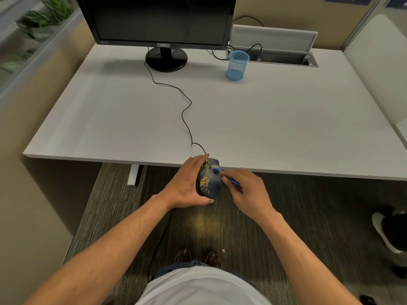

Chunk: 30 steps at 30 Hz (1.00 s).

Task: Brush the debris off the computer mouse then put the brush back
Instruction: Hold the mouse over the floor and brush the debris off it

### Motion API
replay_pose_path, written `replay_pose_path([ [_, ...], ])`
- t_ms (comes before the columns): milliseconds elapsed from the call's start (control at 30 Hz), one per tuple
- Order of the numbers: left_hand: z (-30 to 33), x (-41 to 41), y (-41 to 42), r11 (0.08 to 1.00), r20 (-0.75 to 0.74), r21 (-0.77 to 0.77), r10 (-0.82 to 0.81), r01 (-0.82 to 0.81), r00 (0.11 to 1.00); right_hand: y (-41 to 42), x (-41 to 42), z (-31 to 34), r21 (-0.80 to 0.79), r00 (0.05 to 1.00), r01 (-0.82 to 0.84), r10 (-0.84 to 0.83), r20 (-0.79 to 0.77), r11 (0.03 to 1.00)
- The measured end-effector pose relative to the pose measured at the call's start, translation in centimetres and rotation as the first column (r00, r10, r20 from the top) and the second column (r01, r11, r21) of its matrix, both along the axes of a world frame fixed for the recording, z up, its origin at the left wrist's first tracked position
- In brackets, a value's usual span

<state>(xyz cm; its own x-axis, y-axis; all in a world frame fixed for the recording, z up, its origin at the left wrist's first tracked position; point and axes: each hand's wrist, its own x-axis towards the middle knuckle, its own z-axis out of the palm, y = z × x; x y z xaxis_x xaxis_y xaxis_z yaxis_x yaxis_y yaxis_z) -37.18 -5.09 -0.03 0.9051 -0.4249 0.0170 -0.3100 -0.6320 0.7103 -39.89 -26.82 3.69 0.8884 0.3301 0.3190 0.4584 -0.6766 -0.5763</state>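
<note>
A black wired computer mouse is held off the desk's front edge, above the carpet. Yellow debris speckles its top, mostly on the left half. My left hand grips the mouse from the left, fingers along its far side and thumb under its near end. My right hand pinches a small blue brush, whose head touches the mouse's upper right part. The brush handle runs back between my fingers.
A blue mesh cup stands at the back of the white desk, right of the black monitor. The mouse cable snakes across the desk. Yellow dust lies on the carpet below. Someone's shoe is at right.
</note>
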Motion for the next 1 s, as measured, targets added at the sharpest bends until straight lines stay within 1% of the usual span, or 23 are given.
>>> replay_pose_path([
  [67,0.0,0.1,0.1,1.0,0.001,0.0,0.004,-0.004,1.0,-0.1,-1.1,-0.2,-0.002,0.999,-0.028,0.028,0.026,1.0],
  [300,0.0,0.3,0.1,1.0,-0.009,-0.014,0.023,-0.023,1.0,-0.2,-4.8,-1.2,0.051,0.996,0.001,-0.005,0.084,0.999],
  [433,0.1,0.4,0.2,1.0,-0.002,-0.001,0.019,-0.019,1.0,0.3,-6.2,-1.9,0.1,0.996,0.011,-0.019,0.088,0.995],
  [633,0.2,0.4,0.2,1.0,-0.036,0.023,0.012,-0.011,0.999,0.7,-7.0,-1.8,0.113,0.998,-0.012,0.006,0.058,0.993],
  [733,0.3,0.4,0.2,1.0,-0.032,0.03,-0.005,0.006,0.999,0.3,-6.6,-1.3,0.195,1.0,0.028,-0.025,-0.019,0.98],
  [833,0.3,0.1,0.2,1.0,-0.019,0.025,-0.01,0.01,1.0,-0.3,-6.1,-0.8,0.318,0.98,0.162,-0.114,-0.164,0.934],
  [933,0.3,0.0,0.4,1.0,-0.015,0.024,-0.015,0.015,1.0,-0.4,-5.5,-0.2,0.477,0.922,0.315,-0.146,-0.358,0.82],
  [1000,0.3,-0.1,0.5,1.0,-0.015,0.021,-0.022,0.022,1.0,-0.3,-4.8,0.1,0.56,0.886,0.403,-0.154,-0.438,0.724],
])
